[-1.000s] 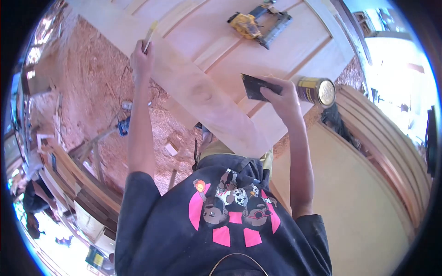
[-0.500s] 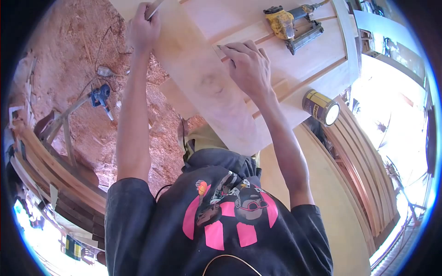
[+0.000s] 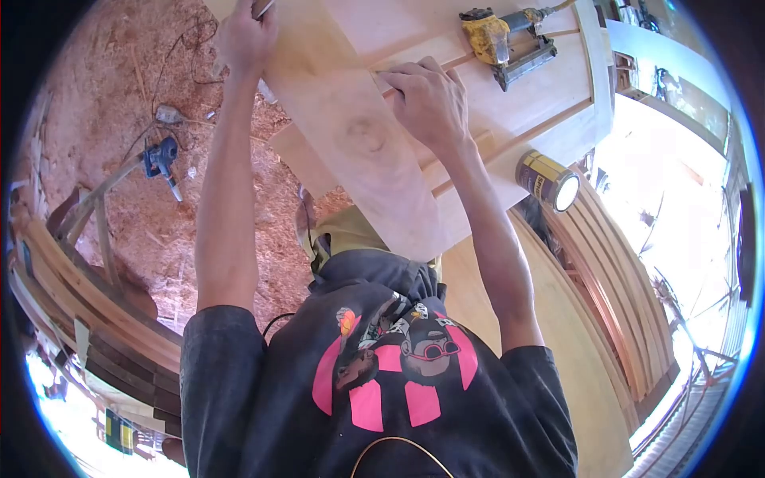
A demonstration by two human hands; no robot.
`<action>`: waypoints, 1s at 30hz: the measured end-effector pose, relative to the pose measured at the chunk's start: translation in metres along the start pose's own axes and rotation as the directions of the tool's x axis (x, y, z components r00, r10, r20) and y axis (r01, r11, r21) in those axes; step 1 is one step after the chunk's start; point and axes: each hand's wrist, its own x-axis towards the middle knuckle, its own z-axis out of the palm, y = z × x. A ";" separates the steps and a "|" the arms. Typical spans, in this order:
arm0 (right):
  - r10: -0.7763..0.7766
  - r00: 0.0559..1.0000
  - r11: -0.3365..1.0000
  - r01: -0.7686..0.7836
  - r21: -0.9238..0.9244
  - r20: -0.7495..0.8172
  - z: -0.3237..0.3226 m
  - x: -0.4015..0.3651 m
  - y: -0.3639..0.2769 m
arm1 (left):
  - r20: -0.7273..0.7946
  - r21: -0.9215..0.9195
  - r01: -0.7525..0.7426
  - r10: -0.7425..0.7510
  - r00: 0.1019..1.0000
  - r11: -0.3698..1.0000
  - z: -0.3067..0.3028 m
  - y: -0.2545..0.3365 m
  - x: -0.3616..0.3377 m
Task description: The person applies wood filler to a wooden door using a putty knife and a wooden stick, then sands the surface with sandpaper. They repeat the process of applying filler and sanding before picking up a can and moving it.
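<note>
A long pale wooden board (image 3: 351,119) slants from the top left down toward my waist, across a wooden panel (image 3: 550,88) with raised strips. At its upper left edge, my left hand (image 3: 245,36) is closed round a thin flat piece whose tip shows by the thumb; I cannot make out what it is. My right hand (image 3: 430,99) is closed in a pinch at the board's right edge, above the panel, and what its fingertips hold is too small to name. A yellow and black nail gun (image 3: 502,44) lies on the panel, right of my right hand.
A can (image 3: 548,180) lies on its side at the panel's lower right edge. A blue power tool (image 3: 161,159) is at the left above sawdust-covered ground (image 3: 167,247). Stacked planks (image 3: 613,295) curve along the right, with more timber (image 3: 103,295) at the lower left.
The whole view has shifted slightly, with the can and blue tool now further left. Both hands keep nearly the same places on the board.
</note>
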 end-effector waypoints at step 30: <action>0.041 0.974 0.999 -0.038 0.019 -0.222 0.005 -0.015 0.057 | -0.048 0.012 -0.009 0.009 0.999 1.000 0.010 -0.012 -0.002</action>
